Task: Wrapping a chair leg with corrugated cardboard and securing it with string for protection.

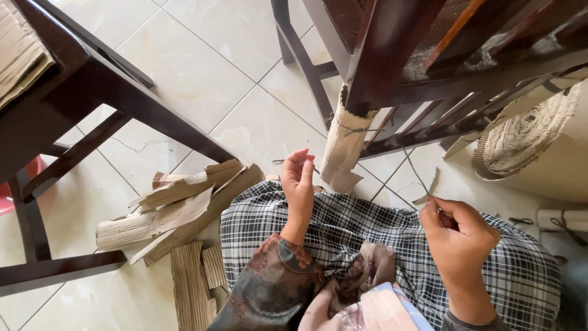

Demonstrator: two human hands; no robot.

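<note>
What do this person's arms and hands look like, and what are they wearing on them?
Both hands are bare, with no gloves or rings that I can make out. The left hand comes out of a dark patterned sleeve with reddish floral motifs, ending at the wrist. The right hand shows only a sliver of grey cuff at the frame's bottom edge.

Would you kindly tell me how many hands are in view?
2: the left hand raised over the black-and-white checked cloth, and the right hand pinching a thin dark string. None seem hidden.
</note>
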